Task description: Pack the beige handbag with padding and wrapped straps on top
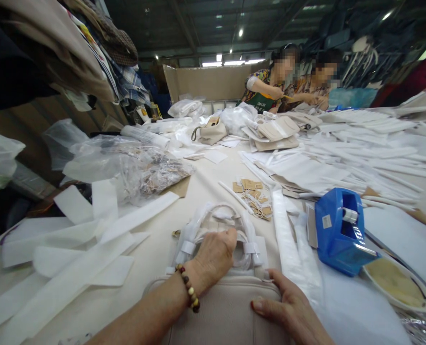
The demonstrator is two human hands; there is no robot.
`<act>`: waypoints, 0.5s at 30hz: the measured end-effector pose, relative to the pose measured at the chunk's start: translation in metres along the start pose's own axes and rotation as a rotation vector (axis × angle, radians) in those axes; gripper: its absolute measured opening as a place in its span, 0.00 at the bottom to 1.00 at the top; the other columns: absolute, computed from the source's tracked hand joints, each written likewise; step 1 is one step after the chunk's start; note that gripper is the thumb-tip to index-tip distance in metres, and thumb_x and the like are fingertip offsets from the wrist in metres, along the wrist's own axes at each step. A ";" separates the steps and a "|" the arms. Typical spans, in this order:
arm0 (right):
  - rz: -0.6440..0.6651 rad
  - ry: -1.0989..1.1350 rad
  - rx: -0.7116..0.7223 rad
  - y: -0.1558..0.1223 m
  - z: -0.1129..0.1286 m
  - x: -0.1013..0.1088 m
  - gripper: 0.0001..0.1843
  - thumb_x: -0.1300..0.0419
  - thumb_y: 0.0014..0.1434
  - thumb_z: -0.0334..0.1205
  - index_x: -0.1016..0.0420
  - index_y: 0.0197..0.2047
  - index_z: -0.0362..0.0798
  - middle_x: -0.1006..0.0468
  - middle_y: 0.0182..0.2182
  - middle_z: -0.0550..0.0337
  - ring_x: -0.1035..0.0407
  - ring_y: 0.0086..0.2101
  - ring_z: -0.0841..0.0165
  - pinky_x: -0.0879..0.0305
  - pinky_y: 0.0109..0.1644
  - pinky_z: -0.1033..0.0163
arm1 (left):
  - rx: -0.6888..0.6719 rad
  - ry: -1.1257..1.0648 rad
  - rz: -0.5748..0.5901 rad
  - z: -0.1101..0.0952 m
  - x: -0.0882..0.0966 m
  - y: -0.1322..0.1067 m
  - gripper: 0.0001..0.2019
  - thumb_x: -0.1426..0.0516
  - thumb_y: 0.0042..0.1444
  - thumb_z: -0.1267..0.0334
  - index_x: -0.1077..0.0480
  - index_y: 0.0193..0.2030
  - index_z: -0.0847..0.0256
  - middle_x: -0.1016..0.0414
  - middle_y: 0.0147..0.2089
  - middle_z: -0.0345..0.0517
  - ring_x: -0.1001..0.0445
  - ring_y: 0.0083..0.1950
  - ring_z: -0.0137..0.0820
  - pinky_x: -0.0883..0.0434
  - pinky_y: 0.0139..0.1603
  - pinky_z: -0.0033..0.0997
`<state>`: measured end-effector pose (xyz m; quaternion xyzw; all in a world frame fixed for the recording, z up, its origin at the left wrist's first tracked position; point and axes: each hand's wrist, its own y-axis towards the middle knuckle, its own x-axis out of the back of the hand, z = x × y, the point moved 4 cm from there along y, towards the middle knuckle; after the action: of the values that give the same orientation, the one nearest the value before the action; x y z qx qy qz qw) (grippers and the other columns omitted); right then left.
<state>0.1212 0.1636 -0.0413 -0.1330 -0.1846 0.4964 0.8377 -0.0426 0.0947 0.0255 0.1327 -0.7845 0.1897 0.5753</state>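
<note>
A pale beige handbag [227, 309] stands in front of me at the table's near edge. Its handles [248, 229] are wrapped in clear plastic with white bands around their lower parts. My left hand [213, 254], below a beaded bracelet [187, 287], reaches over the bag's top between the handles. Its fingers are curled closed, and whatever they hold is hidden behind the knuckles. At the bag's upper right corner, my right hand [288, 306] grips the edge, thumb on the front panel and fingers along the top. Just beyond the handles lie small brown tags with white strings [254, 191].
A blue tape dispenser [338, 230] stands to the right, beside clear plastic sleeves [288, 239]. White strips [90, 249] spread across the left, below crumpled plastic bags [126, 163]. Farther back are a small beige pouch [211, 132], stacked beige pieces [276, 132] and two people seated.
</note>
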 end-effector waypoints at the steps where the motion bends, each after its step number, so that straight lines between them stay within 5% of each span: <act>1: -0.004 -0.004 -0.014 0.000 0.000 0.000 0.24 0.36 0.40 0.50 0.26 0.42 0.49 0.21 0.34 0.60 0.28 0.39 0.56 0.34 0.42 0.58 | 0.005 -0.008 -0.021 0.002 0.002 0.002 0.09 0.52 0.57 0.74 0.33 0.38 0.65 0.24 0.32 0.55 0.24 0.36 0.41 0.32 0.36 0.36; 6: -0.025 0.016 -0.021 -0.001 -0.002 -0.002 0.24 0.37 0.41 0.49 0.27 0.42 0.49 0.21 0.33 0.61 0.28 0.38 0.57 0.34 0.41 0.59 | -0.019 -0.035 -0.182 0.004 0.021 -0.019 0.08 0.54 0.60 0.71 0.34 0.39 0.62 0.26 0.37 0.50 0.26 0.40 0.38 0.31 0.40 0.35; 10: -0.023 0.006 -0.022 -0.002 -0.008 -0.002 0.26 0.38 0.41 0.53 0.28 0.43 0.50 0.20 0.35 0.61 0.28 0.39 0.56 0.35 0.42 0.59 | -0.164 0.102 -0.564 0.013 0.021 -0.084 0.10 0.51 0.60 0.66 0.36 0.48 0.60 0.28 0.46 0.53 0.29 0.46 0.42 0.31 0.45 0.40; 13: -0.036 0.004 -0.030 -0.003 -0.009 -0.001 0.28 0.38 0.41 0.56 0.29 0.44 0.50 0.20 0.34 0.61 0.28 0.39 0.55 0.34 0.42 0.58 | 0.106 0.053 -0.685 0.050 0.004 -0.126 0.21 0.48 0.59 0.56 0.42 0.56 0.63 0.32 0.52 0.58 0.31 0.52 0.45 0.32 0.50 0.44; 15: -0.060 0.003 -0.038 -0.004 -0.008 -0.001 0.29 0.37 0.41 0.56 0.29 0.45 0.51 0.20 0.35 0.60 0.28 0.40 0.55 0.34 0.43 0.59 | 0.339 -0.173 -0.547 0.079 -0.008 -0.137 0.21 0.47 0.58 0.52 0.40 0.54 0.61 0.29 0.48 0.53 0.29 0.49 0.43 0.31 0.48 0.41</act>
<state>0.1271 0.1610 -0.0467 -0.1440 -0.1964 0.4671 0.8500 -0.0486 -0.0633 0.0165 0.4478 -0.7231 0.1440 0.5058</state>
